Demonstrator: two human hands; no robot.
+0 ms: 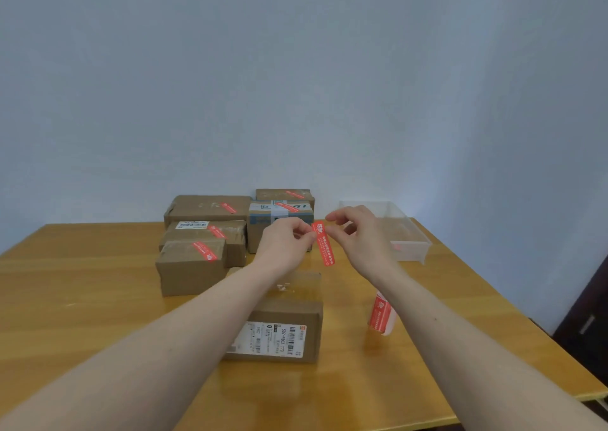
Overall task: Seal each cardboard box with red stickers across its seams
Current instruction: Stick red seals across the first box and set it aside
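Just a wooden table (98,299) with a glossy honey-colored top, pushed up against a plain pale blue-grey wall (296,68). At about 2 o'clock on the table there's a clear plastic bin (411,239), near the far right corner. Some dark furniture (589,315) peeks in at 4 o'clock, can't tell what.

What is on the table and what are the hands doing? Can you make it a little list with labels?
left hand: the left hand pinches the top of a red sticker
right hand: the right hand has its fingertips at the same top end
sticker: hangs down in the air, above the near box
near box: no red sticker visible on it
sealed boxes: five boxes at the back, each with a red sticker
sticker roll: stands on the table by the right arm
clear tray: at the back right
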